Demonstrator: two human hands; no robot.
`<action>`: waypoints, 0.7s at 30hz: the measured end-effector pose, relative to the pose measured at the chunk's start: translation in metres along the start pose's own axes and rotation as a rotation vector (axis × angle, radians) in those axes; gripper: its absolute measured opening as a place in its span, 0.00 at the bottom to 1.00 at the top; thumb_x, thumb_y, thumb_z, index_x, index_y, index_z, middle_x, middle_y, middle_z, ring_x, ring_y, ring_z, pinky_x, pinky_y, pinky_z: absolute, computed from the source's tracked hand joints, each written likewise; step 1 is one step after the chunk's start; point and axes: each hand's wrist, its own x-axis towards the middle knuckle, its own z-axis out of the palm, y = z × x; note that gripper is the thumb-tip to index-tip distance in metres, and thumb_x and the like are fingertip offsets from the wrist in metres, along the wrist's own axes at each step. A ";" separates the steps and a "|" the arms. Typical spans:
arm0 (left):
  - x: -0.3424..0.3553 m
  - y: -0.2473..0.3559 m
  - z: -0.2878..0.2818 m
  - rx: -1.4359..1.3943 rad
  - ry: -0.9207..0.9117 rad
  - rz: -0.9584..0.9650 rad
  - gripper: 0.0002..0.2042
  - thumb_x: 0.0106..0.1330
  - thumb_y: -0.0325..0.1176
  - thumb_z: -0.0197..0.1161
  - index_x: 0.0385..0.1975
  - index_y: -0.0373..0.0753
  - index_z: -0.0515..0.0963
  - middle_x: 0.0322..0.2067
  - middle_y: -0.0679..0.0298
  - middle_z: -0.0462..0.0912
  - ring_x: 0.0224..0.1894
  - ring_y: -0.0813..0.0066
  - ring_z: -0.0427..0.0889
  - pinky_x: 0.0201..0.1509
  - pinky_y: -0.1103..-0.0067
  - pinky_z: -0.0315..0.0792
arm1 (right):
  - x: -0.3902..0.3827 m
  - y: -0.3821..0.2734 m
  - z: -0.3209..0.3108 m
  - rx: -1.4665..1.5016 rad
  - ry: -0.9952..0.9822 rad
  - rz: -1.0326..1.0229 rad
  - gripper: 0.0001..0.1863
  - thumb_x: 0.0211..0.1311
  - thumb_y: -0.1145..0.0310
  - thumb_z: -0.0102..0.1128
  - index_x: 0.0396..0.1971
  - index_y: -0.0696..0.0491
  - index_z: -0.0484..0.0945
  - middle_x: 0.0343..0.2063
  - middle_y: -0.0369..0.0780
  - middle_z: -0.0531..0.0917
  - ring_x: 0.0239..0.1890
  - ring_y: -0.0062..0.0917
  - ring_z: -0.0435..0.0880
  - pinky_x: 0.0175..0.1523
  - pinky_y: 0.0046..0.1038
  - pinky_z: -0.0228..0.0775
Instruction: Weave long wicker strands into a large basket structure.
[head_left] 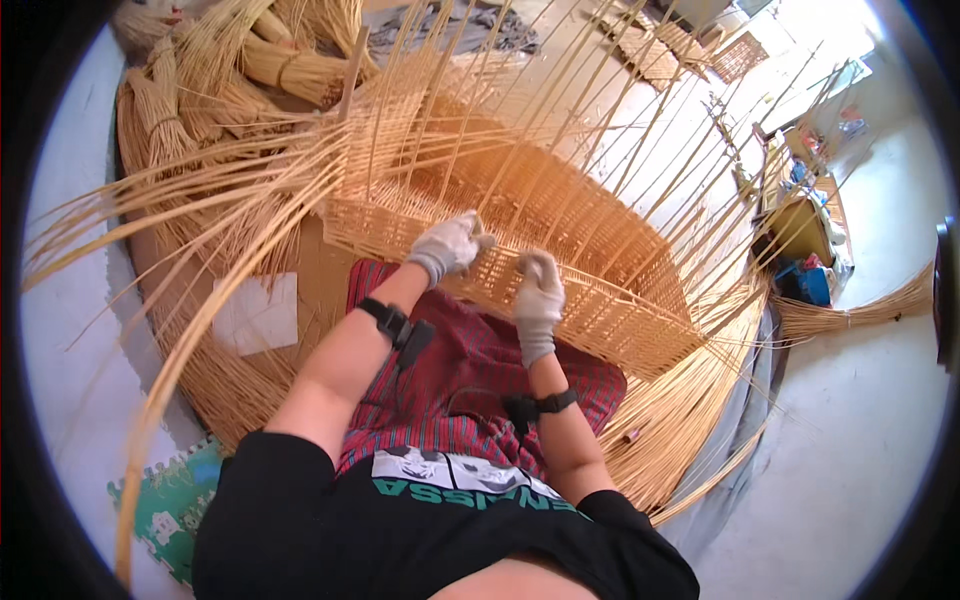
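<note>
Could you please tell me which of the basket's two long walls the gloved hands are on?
The near long wall, beside the red striped cloth: the left hand and right hand are on it, while the far long wall has neither.

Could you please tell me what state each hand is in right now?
Left hand: closed at the basket; what it grips is hidden.
Right hand: curled at the basket; hold cannot be told.

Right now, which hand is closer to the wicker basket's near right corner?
The right hand: it is at the near wall of the wicker basket, left of that corner. The left hand is at the same wall, farther left.
</note>
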 end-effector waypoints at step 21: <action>0.008 -0.015 0.004 -0.659 -0.107 -0.174 0.27 0.66 0.58 0.66 0.44 0.35 0.82 0.34 0.56 0.86 0.25 0.70 0.84 0.30 0.73 0.83 | 0.148 -0.068 0.012 -0.035 -0.054 -0.239 0.40 0.70 0.74 0.50 0.78 0.41 0.46 0.59 0.55 0.77 0.54 0.43 0.84 0.55 0.37 0.80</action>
